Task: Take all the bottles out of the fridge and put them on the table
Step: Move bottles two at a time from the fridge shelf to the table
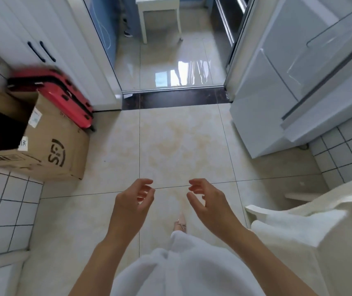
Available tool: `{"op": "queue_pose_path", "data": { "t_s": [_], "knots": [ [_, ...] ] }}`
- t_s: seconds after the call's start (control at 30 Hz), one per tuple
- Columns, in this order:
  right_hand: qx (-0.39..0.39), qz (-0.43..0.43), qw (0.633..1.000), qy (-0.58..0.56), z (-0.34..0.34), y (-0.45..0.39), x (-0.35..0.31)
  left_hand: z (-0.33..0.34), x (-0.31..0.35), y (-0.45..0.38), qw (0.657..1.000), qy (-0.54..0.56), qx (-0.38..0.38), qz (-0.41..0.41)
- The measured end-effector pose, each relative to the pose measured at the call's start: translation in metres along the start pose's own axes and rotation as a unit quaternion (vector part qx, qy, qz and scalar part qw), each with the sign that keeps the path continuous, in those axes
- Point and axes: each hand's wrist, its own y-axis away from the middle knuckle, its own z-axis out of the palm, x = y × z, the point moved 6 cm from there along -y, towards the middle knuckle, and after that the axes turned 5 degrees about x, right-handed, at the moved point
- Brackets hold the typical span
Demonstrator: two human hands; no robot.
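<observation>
A pale grey-white fridge (281, 82) stands at the right with its doors closed. No bottle shows anywhere in view. My left hand (134, 199) and my right hand (205, 201) hover side by side over the beige floor tiles, low in the middle of the view. Both hold nothing, with fingers loosely curled and apart. A table with a white cloth (311, 227) juts in at the lower right, just right of my right forearm.
An open cardboard box (49, 150) and a red suitcase (64, 97) sit on the floor at the left, by white cabinets (32, 28). Straight ahead a dark threshold (175, 99) leads through a doorway to a glossy floor with a white stool (158, 9).
</observation>
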Motion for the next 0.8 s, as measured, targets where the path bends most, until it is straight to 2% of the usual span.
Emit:
{"op": "queue_pose_path", "data": {
  "t_s": [0.1,0.2,0.43,0.63,0.8],
  "knots": [
    [-0.038,-0.013,0.998,0.048,-0.009,-0.047,-0.010,0.001,0.017,-0.052,1.000,-0.016,-0.002,0.014],
    [-0.041,-0.023,0.997,0.068,-0.022,-0.092,-0.020,0.009,0.034,-0.098,0.999,-0.033,-0.020,0.029],
    [-0.038,-0.027,0.996,0.081,-0.042,-0.180,-0.032,0.037,0.049,-0.189,0.990,-0.068,-0.113,0.053],
    [0.021,0.008,0.998,0.061,-0.057,-0.258,-0.038,0.048,0.060,-0.292,0.983,-0.069,-0.153,0.077],
    [0.092,0.054,0.993,0.042,-0.082,-0.334,-0.059,0.055,0.098,-0.408,0.962,-0.092,-0.214,0.139]
  ]
}}
